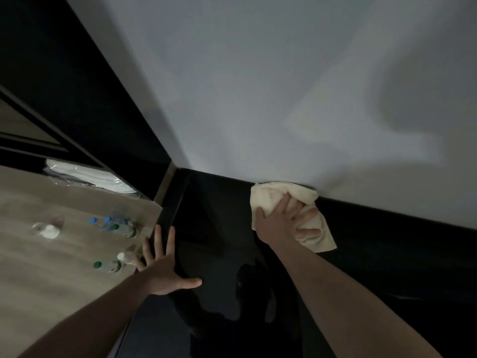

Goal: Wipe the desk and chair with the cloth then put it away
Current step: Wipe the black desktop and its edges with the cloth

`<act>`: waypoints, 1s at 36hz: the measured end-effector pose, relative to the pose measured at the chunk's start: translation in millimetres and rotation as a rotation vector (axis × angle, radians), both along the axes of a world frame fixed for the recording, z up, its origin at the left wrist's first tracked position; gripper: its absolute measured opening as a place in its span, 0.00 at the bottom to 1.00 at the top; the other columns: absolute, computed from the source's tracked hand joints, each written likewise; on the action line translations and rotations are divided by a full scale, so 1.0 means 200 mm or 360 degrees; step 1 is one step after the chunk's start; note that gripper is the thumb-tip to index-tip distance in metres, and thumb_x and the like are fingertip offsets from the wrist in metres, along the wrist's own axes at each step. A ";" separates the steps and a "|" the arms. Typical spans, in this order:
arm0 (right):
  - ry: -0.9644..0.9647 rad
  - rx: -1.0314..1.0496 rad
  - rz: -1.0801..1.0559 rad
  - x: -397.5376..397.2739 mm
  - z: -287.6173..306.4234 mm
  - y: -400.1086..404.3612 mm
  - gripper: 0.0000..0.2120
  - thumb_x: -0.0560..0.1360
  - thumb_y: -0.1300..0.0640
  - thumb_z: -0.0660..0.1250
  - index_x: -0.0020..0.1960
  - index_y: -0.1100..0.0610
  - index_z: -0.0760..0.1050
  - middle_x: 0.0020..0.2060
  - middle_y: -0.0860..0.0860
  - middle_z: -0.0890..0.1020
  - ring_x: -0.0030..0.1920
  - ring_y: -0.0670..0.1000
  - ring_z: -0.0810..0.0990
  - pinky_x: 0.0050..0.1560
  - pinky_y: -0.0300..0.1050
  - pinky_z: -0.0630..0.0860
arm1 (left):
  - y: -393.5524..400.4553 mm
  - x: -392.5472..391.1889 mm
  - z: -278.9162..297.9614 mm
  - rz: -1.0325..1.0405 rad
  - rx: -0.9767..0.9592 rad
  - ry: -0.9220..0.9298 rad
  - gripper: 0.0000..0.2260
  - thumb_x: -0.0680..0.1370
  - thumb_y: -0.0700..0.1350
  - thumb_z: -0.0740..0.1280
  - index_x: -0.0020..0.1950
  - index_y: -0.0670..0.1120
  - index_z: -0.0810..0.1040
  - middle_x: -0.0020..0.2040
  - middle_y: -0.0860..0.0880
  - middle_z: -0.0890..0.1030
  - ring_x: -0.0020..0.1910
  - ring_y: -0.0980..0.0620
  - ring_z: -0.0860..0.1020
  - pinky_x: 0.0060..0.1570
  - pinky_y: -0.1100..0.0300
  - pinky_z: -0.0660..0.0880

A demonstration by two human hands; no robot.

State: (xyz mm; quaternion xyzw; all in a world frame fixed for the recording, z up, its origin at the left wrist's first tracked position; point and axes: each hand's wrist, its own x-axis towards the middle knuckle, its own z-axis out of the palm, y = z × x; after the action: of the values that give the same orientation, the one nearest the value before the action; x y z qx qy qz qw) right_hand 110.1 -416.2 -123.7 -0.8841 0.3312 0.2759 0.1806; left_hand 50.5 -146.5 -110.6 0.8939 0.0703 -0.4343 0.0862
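Evidently soft and light, the cream cloth (pixel 289 215) lies bunched on the dark table (pixel 222 293) against the wall, pressed flat by the right hand (pixel 281 223), fingers spread, while the left hand (pixel 165 270) rests splayed, holding nothing.

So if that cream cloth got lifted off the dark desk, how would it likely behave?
Probably floppy: the cloth bunches and folds under the right hand rather than lying flat. Likely light, since spread fingers alone seem to steer it. On the glossy, reflective desk it should slide easily, with loose corners trailing.
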 end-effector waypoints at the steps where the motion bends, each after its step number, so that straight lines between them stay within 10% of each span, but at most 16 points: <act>1: -0.0002 0.0006 0.0003 0.02 0.00 0.05 0.45 0.79 0.29 0.47 0.81 0.50 0.27 0.78 0.60 0.28 0.74 0.73 0.25 0.67 0.85 0.36 | 0.00 0.00 0.00 0.0003 -0.0011 -0.0010 0.69 0.58 0.77 0.73 0.69 0.61 0.16 0.67 0.53 0.12 0.76 0.37 0.26 0.74 0.31 0.38; 22: 0.0007 0.0277 0.0621 0.32 0.05 0.87 0.41 0.82 0.39 0.52 0.80 0.50 0.27 0.79 0.61 0.29 0.68 0.73 0.17 0.58 0.87 0.28 | 0.04 -0.01 -0.07 -0.0055 0.0005 -0.0092 0.69 0.56 0.80 0.69 0.71 0.59 0.16 0.68 0.52 0.13 0.77 0.36 0.28 0.75 0.32 0.41; 36: -0.0517 -0.0047 0.1083 -0.14 -0.08 0.25 0.35 0.81 0.35 0.52 0.83 0.44 0.43 0.82 0.49 0.42 0.80 0.61 0.33 0.73 0.77 0.39 | 0.02 -0.03 -0.01 0.0017 -0.0087 -0.0100 0.68 0.60 0.75 0.74 0.71 0.63 0.18 0.70 0.55 0.14 0.77 0.38 0.27 0.76 0.34 0.41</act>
State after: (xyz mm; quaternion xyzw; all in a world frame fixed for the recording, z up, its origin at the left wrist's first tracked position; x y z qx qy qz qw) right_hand 81.3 -367.0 -140.6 -0.9783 -0.0104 0.1714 0.1159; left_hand 43.6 -142.0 -111.7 0.9040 0.0605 -0.4073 0.1150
